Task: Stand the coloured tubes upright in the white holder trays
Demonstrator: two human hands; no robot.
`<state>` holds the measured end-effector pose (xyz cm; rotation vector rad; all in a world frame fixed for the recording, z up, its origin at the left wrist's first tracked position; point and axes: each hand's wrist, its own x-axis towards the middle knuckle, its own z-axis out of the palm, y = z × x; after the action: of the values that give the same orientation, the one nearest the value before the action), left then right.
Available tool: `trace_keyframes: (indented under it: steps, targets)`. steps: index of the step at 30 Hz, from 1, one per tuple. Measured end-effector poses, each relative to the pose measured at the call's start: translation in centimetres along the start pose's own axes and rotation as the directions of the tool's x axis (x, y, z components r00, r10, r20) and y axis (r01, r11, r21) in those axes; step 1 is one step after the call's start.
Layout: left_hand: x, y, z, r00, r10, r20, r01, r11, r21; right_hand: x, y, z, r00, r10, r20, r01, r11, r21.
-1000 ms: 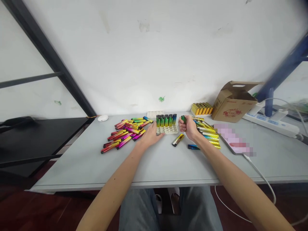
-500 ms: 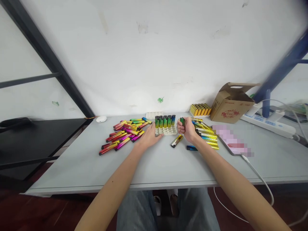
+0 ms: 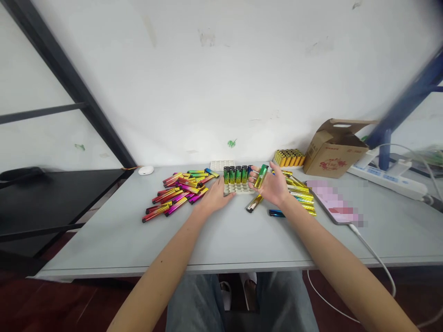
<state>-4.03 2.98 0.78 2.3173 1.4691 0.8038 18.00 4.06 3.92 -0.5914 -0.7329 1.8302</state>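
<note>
A gold-green lighter [image 3: 261, 176] lies tilted across the palm and fingers of my right hand [image 3: 275, 186], which is turned upward and holds it. This hand is just right of a white tray [image 3: 238, 190] with round holes. A row of green-gold lighters [image 3: 237, 175] stands upright along the tray's back, its right end partly hidden by my right fingers. My left hand [image 3: 215, 196] rests at the tray's left front corner, touching it, thumb spread along the front and fingers stretched along the side. One loose gold lighter [image 3: 254, 203] lies in front of the tray.
Red, purple and gold lighters [image 3: 180, 193] are heaped at left. More lighters [image 3: 301, 196] lie beyond my right wrist, beside a phone [image 3: 332, 203] on a cable. At the back stand a filled yellow block of lighters [image 3: 290, 157], a cardboard box [image 3: 334, 154] and a power strip [image 3: 387, 179].
My right hand has turned from a closed fist to palm up, exposing the lighter it holds along its length. The left hand has stayed at the tray's corner.
</note>
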Motion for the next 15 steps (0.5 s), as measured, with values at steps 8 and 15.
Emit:
trace_keyframes:
  steps: [8, 15]
  targets:
    - [-0.07, 0.28, -0.12, 1.000, -0.011, 0.016, 0.011, 1.000, 0.019, 0.31, 0.27, -0.03, 0.999, 0.024, 0.040, -0.015, 0.979, -0.202]
    - [-0.09, 0.23, -0.19, 1.000, -0.013, 0.015, 0.013, 1.000, -0.016, 0.68, -0.29, -0.66, 0.975, -0.188, -0.120, 0.121, 0.897, -0.425]
